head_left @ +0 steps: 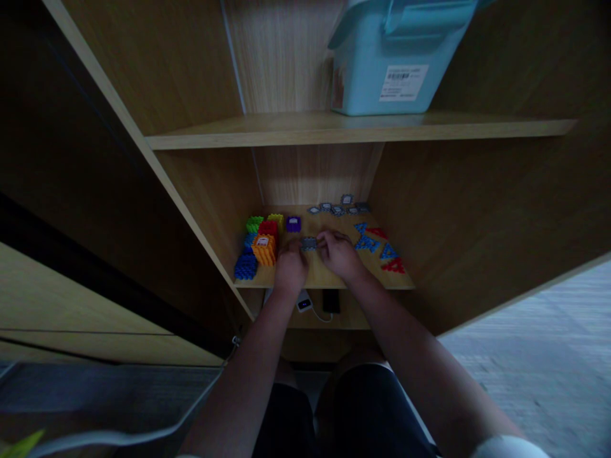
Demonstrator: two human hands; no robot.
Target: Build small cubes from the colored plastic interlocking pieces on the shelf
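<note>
On the lower wooden shelf (329, 277), both of my hands meet over a small grey toothed tile (309, 243). My left hand (290, 267) pinches its left side and my right hand (338, 252) pinches its right side, fingers curled. Left of my hands stand assembled cubes: an orange cube (264, 249), blue cube (245, 266), red cube (268, 228), green cube (254, 223), yellow cube (276, 219) and purple cube (293, 223). Several loose grey tiles (340, 207) lie at the back. Blue and red triangular pieces (379, 247) lie to the right of my right hand.
A light blue plastic bin (394, 54) with a barcode label sits on the upper shelf (334, 130). Wooden side walls close in the shelf on both sides. A small white device (304, 303) with a cable and a dark object (331, 300) hang below the shelf front. My knees are underneath.
</note>
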